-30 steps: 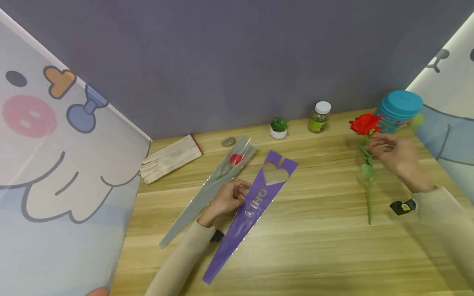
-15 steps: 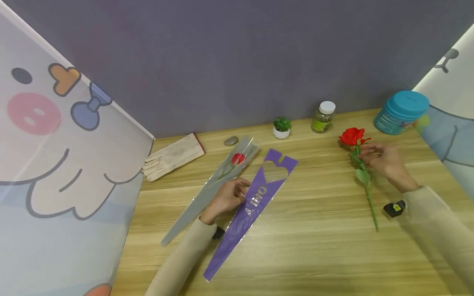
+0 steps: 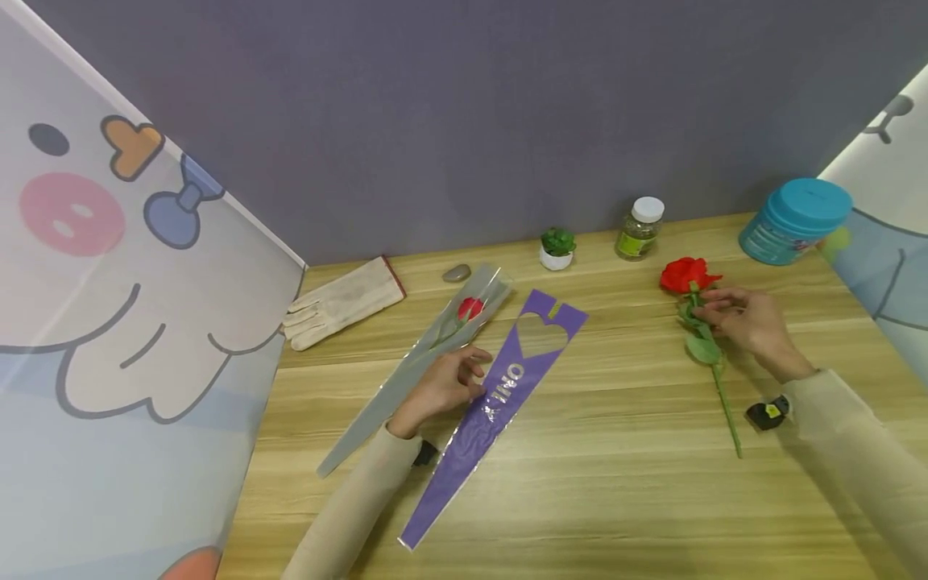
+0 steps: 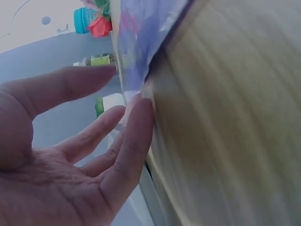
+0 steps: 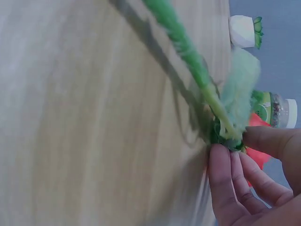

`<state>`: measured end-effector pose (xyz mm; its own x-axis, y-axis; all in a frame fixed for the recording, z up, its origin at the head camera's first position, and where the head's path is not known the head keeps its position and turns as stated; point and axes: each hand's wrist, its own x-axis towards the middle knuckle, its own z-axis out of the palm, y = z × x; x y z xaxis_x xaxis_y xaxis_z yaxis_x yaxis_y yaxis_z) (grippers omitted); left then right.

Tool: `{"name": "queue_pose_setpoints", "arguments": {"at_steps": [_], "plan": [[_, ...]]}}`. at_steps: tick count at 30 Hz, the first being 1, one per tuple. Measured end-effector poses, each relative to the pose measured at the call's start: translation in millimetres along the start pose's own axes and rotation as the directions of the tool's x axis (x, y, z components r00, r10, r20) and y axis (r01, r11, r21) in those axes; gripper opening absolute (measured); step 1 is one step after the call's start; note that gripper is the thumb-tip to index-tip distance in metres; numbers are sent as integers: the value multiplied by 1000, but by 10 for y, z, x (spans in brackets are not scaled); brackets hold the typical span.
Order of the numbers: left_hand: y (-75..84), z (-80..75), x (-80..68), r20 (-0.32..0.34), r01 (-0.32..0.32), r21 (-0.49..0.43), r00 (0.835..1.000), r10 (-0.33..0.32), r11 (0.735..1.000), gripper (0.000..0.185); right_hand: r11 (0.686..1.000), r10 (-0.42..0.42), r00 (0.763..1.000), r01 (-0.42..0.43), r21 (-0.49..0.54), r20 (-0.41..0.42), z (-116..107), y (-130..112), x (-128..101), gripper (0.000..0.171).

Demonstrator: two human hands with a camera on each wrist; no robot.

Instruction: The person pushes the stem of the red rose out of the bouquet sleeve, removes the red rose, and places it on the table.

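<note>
A long purple flower sleeve [image 3: 474,431] with a heart-shaped window lies on the wooden table. At its left edge is my left hand [image 3: 444,384]; in the left wrist view the fingertips [image 4: 141,110] touch the edge while the thumb stays apart from it. My right hand [image 3: 747,326] pinches the green stem of a red artificial rose [image 3: 685,275] just below the bloom, between thumb and fingers. Its stem [image 5: 188,54] slants down toward the front, close above the table. Left of the purple sleeve, a grey sleeve [image 3: 395,399] holds another red rose [image 3: 470,309].
A white work glove [image 3: 346,302] and a grey stone [image 3: 457,273] lie at the back left. Along the rear edge stand a small potted plant [image 3: 557,248], a white-lidded jar [image 3: 640,228] and a blue tub [image 3: 795,221]. A dark wall [image 3: 464,137] rises behind.
My right hand has carried the rose leftward, away from the blue tub, and lower toward the table. My left hand stays at the purple sleeve's edge. The view has shifted slightly.
</note>
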<state>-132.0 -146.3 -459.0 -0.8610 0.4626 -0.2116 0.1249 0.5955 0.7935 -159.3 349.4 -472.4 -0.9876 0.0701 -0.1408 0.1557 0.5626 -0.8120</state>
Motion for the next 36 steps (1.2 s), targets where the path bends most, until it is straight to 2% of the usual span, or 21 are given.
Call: {"name": "queue_pose_setpoints", "arguments": {"at_steps": [5, 10, 15, 19, 24, 28, 32, 36], "plan": [[0, -34, -55, 24, -9, -24, 1000, 9, 1000, 54, 998, -20, 1000, 20, 52, 1, -53, -26, -39, 48], [-20, -80, -136, 14, -34, -62, 999, 35, 998, 55, 996, -50, 998, 52, 71, -27, -120, -124, -86, 43], [-22, -164, -249, -20, -79, -111, 997, 78, 991, 54, 995, -98, 994, 97, -19, -49, -121, -358, -133, 47], [-19, -260, -331, -72, -112, -119, 992, 104, 987, 51, 990, -115, 993, 112, -88, -27, -40, -580, -153, 47], [-55, -403, -403, -182, -89, -87, 981, 72, 992, 45, 982, -148, 989, 150, -110, 31, 195, -876, -154, 45], [-107, -504, -460, -254, -33, -79, 967, 12, 996, 45, 976, -203, 975, 209, -57, 92, 473, -1093, -111, 40], [-185, -589, -501, -296, 22, -87, 954, -47, 996, 46, 971, -235, 955, 223, 85, 178, 783, -1292, -57, 37], [-273, -653, -520, -287, 74, -90, 953, -97, 993, 51, 951, -234, 929, 158, 267, 285, 1137, -1443, -3, 40]]}}
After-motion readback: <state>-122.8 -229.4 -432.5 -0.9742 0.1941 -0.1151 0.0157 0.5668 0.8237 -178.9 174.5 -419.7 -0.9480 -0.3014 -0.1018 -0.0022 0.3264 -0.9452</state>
